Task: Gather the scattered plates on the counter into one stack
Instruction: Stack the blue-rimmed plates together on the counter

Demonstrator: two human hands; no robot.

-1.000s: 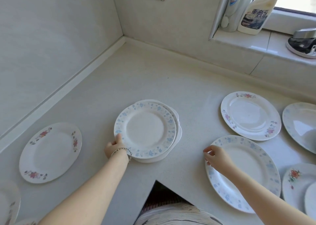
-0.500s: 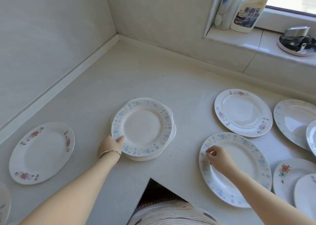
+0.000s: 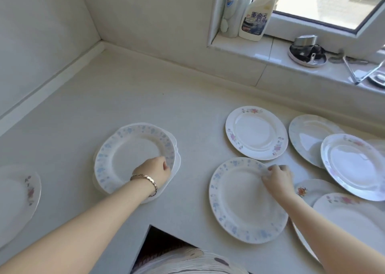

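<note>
A short stack of plates point(image 3: 129, 155) topped by a blue-flowered plate sits on the pale counter point(image 3: 145, 90), left of centre. My left hand point(image 3: 154, 169) lies over its near right rim with fingers curled on the edge. A larger blue-flowered plate point(image 3: 239, 203) lies flat to the right, and my right hand point(image 3: 277, 178) pinches its far right rim. A pink-flowered plate point(image 3: 256, 133) lies behind it. Several more plates overlap at the right, among them a large rimmed plate point(image 3: 354, 165). One more flowered plate point(image 3: 16, 201) lies at the far left.
Walls close the counter at the left and back. The windowsill behind holds a cleaner bottle point(image 3: 254, 13) and a round dish of metal items point(image 3: 307, 52). The counter's front edge has an angled cut-out point(image 3: 162, 244) right before my body.
My left hand slid from the stack's near left rim to its near right rim. My right hand moved from the large plate's left rim to its far right rim. The view shifted right.
</note>
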